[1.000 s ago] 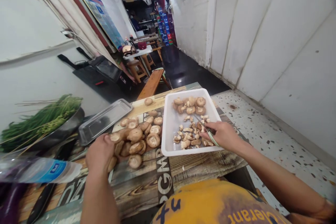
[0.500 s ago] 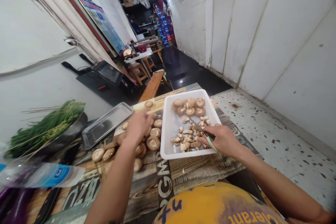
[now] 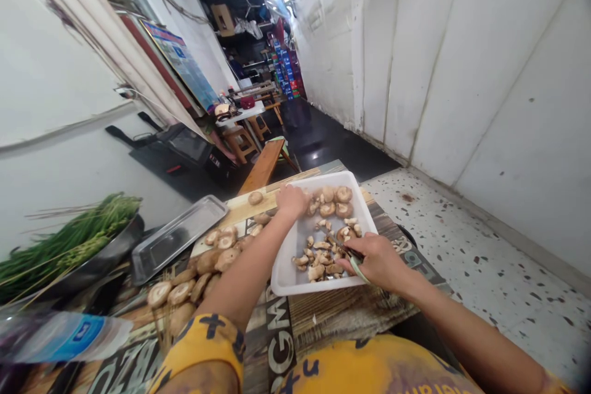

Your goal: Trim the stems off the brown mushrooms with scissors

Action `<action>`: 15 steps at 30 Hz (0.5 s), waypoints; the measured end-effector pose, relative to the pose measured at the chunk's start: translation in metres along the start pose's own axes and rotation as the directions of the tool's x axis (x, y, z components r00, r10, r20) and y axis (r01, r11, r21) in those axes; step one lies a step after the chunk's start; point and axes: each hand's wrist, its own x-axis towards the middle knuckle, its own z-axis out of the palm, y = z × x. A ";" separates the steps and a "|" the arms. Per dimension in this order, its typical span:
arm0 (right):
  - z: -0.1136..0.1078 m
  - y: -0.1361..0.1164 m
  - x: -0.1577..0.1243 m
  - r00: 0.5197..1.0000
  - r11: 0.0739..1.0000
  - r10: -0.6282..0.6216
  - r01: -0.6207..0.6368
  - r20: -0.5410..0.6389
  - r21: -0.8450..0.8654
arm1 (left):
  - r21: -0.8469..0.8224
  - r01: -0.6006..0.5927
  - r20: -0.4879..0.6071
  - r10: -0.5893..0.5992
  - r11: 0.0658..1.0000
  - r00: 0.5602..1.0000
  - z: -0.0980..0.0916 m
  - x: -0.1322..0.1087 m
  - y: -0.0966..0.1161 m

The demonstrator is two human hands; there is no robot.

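Note:
My left hand (image 3: pixel 292 201) reaches over the far left rim of a white plastic tray (image 3: pixel 282 290). Its fingers are curled beside the whole brown mushrooms (image 3: pixel 327 209) at the tray's far end; what they hold, if anything, is hidden. Wrapped around a pair of scissors (image 3: pixel 353 253) with a pale green handle, my right hand (image 3: pixel 379 261) is at the tray's right side. The dark blades point away to the left, above cut mushroom stems (image 3: pixel 318 258) in the near half. More whole mushrooms (image 3: pixel 227 258) lie on the table left of the tray, partly behind my left arm.
A clear plastic tray (image 3: pixel 178 239) lies left of the mushrooms. Beyond it, a metal bowl (image 3: pixel 111 252) holds long green vegetables (image 3: pixel 78 234). A plastic water bottle (image 3: pixel 69 335) lies at near left. A wooden bench (image 3: pixel 263 166) stands past the table's far edge.
My left hand has moved right, from above the loose mushrooms on the table to the whole mushrooms in the white tray. My right hand stays by the tray with the scissors. The view has shifted slightly.

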 end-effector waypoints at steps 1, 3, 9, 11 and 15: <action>0.001 0.000 0.000 1.000 1.000 0.003 -0.003 0.001 -0.003 | -0.018 0.005 0.005 -0.005 1.000 1.000 0.003 0.002 0.001; 0.003 0.001 -0.001 1.000 1.000 0.010 -0.010 -0.006 0.001 | -0.068 0.021 0.008 -0.020 0.998 1.000 0.006 0.004 0.002; 0.000 0.004 -0.001 0.994 0.997 0.081 -0.080 -0.071 0.019 | -0.340 -0.009 -0.040 -0.004 0.941 0.999 -0.004 -0.021 0.000; -0.007 0.003 0.000 0.984 0.986 0.155 -0.159 -0.093 -0.044 | -0.510 -0.059 -0.049 0.040 0.858 0.998 -0.008 -0.041 -0.001; -0.020 -0.003 0.005 0.979 0.950 0.196 -0.205 -0.059 -0.237 | -0.955 -0.060 -0.042 0.066 0.291 0.997 -0.014 -0.088 0.000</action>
